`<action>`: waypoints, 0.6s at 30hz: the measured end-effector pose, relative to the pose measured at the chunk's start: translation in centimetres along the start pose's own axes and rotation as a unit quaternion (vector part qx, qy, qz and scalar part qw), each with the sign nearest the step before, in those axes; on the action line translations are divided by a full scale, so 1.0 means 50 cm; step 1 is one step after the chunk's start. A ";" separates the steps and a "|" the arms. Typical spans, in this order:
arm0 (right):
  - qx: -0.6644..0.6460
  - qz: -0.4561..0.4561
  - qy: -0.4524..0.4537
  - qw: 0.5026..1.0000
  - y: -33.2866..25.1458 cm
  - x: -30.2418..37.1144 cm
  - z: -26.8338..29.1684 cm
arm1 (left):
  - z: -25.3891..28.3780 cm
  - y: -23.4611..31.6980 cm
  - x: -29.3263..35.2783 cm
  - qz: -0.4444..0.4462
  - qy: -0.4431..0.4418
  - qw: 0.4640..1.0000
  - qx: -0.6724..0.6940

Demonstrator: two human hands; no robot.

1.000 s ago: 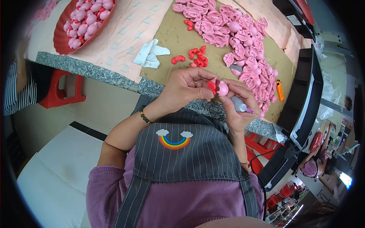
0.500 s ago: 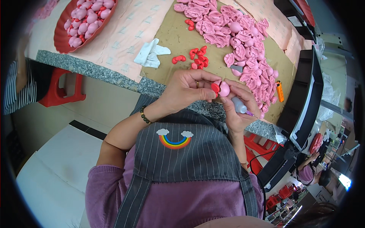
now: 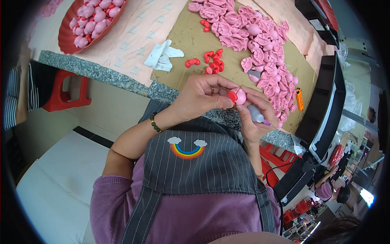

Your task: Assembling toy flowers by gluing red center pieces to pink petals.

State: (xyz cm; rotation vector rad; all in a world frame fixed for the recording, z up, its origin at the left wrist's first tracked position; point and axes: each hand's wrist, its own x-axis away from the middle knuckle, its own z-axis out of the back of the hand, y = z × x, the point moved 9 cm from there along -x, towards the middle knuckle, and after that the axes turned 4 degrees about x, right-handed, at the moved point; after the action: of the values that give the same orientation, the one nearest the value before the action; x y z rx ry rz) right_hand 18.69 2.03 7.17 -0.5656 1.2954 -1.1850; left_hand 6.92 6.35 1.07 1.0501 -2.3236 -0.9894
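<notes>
Between my two hands, above the table's front edge, a small red bow-shaped piece [image 3: 232,96] sits against a smooth pink rounded piece [image 3: 241,97]. My left hand [image 3: 205,94] pinches the red piece with thumb and fingers. The pink piece is held by the fingertips of my right hand [image 3: 256,116]. Tucked in that same palm is a small translucent squeeze bottle [image 3: 255,113] with a purple nozzle pointing toward the lower right. Fingers hide part of the joint between the two pieces.
A heap of pink flower-like pieces [image 3: 264,44] lies beyond my hands, with loose red bows [image 3: 215,65] beside it. Around are a white cloth [image 3: 162,56], an orange cutter [image 3: 299,99], a red bowl [image 3: 65,38] of finished-looking pieces, and a black tray [image 3: 325,93]. Another person sits at far left.
The red piece has tilted slightly and now lies closer against the pink piece. Both hands stay in nearly the same place, and the whole view has shifted slightly.
</notes>
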 end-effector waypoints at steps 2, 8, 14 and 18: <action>-0.001 0.003 0.000 1.000 0.000 -0.001 -0.001 | -0.003 0.006 0.000 -0.010 -0.006 1.000 -0.022; 0.016 0.009 -0.019 1.000 -0.005 0.002 -0.006 | -0.001 0.007 0.002 -0.020 -0.005 0.999 -0.027; 0.035 0.038 -0.016 0.999 -0.022 0.003 -0.023 | 0.006 0.006 0.006 -0.025 0.025 0.999 -0.032; 0.110 0.113 -0.008 0.987 -0.035 0.008 -0.027 | 0.005 -0.003 0.006 -0.045 0.027 0.998 -0.033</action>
State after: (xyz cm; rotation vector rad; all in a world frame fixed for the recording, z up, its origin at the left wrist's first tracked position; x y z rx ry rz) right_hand 16.77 1.41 8.16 -0.2579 1.1628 -1.1137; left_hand 6.64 6.13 0.82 1.1486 -2.2037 -1.0503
